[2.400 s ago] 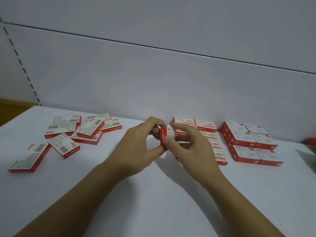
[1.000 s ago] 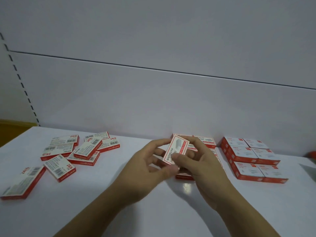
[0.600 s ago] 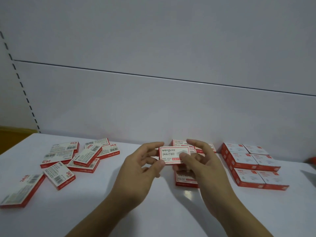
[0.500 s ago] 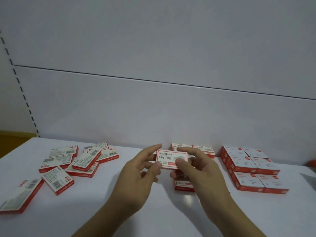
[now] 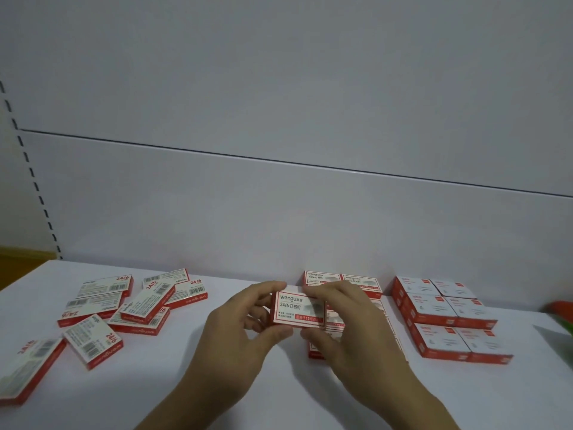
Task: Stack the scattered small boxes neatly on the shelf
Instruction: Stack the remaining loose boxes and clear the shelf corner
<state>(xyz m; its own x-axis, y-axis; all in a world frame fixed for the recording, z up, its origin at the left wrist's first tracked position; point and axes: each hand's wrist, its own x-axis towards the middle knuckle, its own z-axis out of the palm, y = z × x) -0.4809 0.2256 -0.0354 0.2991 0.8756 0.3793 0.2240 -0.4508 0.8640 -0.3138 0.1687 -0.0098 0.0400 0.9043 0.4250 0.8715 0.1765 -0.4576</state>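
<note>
A small red-and-white staple box [image 5: 296, 309] is held face up between both hands, just above the white shelf [image 5: 186, 383]. My left hand [image 5: 238, 333] pinches its left end with thumb and fingers. My right hand [image 5: 350, 333] pinches its right end. Behind and under my right hand lies a partly hidden row of boxes [image 5: 341, 282] laid flat. Several loose boxes [image 5: 133, 305] lie scattered at the left, label sides up.
Two neat blocks of stacked boxes [image 5: 440, 311] stand at the right near the back panel [image 5: 279, 218]. One box [image 5: 28, 367] lies at the far left front. A red and green object [image 5: 561, 311] shows at the right edge.
Both hands turned the box from edge-on to face up and level, then lowered it slightly toward the row. The camera tilted up, so the shelf sits lower in view.
</note>
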